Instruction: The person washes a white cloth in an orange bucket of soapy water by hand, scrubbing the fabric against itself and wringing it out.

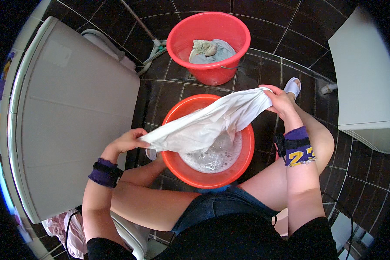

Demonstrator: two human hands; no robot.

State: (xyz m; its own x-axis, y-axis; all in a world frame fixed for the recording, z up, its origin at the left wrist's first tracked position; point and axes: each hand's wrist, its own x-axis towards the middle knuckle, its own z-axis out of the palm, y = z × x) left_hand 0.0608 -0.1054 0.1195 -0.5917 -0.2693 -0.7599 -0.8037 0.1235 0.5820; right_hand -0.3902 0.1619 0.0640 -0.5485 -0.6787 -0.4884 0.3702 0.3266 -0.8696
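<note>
A wet white cloth is stretched slantwise between my two hands. My left hand pinches its lower left end, just beyond the basin's left rim. Its upper right end is gripped by my right hand, out past the basin on the far right side. Below the cloth stands an orange-red plastic basin with sudsy water in it. The cloth's middle sags over the basin and hides part of the water; whether a fold dips into the suds I cannot tell.
A red plastic bucket holding crumpled wet cloths stands beyond the basin. A white appliance or cabinet borders the left, another white cabinet the right. A mop leans by the dark tiled wall. Pinkish fabric lies lower left.
</note>
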